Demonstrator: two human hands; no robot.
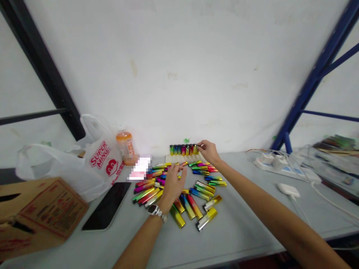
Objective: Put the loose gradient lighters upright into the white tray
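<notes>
In the head view, I see the right hand (208,151) pinching the end lighter (196,150) of the upright row (183,150) at the pale tray (181,158); I'd keep it vertical, level with its neighbours. The left hand (175,181) is over loose lighters (194,206); I can't tell if it holds any.

The right hand (209,151) reaches farther forward, fingers (200,144) pinched, while the left hand (174,182) is palm down, loosely bent.

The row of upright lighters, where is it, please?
In the head view, the row of upright lighters stands near centre at the back of the pale tray by the wall, the right hand at its right end.
</notes>
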